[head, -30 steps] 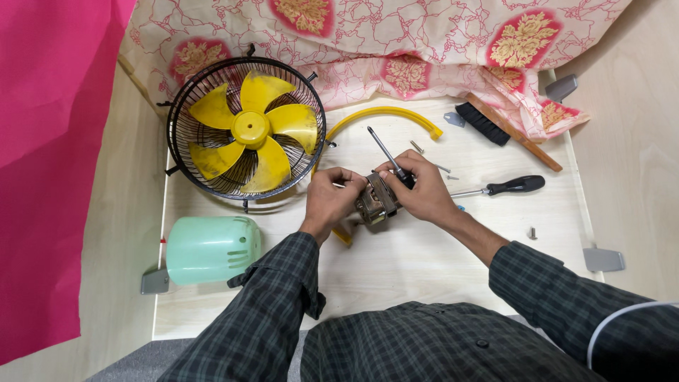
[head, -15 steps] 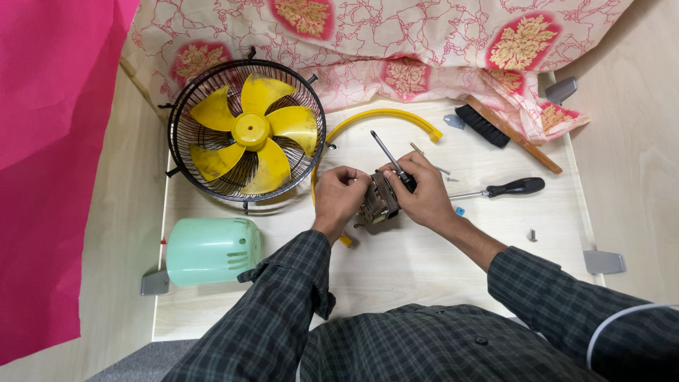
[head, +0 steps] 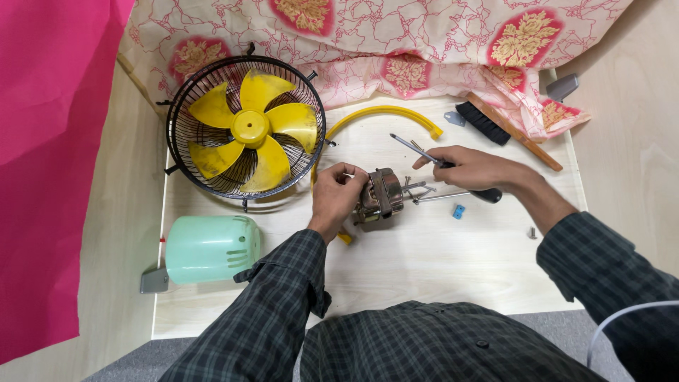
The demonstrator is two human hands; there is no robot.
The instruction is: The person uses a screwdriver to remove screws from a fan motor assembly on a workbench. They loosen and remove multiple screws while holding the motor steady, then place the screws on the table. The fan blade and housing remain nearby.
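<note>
A pale wooden table [head: 438, 269] fills most of the view, with a pink floral cloth [head: 396, 42] bunched along its far edge. On the table's left part lies a black wire fan guard [head: 184, 152] with a yellow five-bladed fan [head: 249, 129] inside it. Near the person, to the left, sits a mint-green plastic housing [head: 211, 247]. A curved yellow strip [head: 382, 113] arcs across the table beyond the hands, and a black-bristled brush [head: 495, 124] with a wooden handle lies to the far right, partly under the cloth.

Near the table's middle rests a small metal fan motor [head: 380, 198], its shaft and long bolts pointing right. The left hand [head: 336, 198] is curled against the motor's left side, fingers closed on its casing and steadying it. The right hand [head: 474, 168] is just right of the motor and apart from it, fingers pinched around a slim screwdriver [head: 414, 148] whose tip points up and left. A second, black-handled screwdriver [head: 460, 194] lies under that hand on the table. A tiny blue piece [head: 459, 211] lies just beside it, and a single loose screw [head: 532, 231] sits farther right.
</note>
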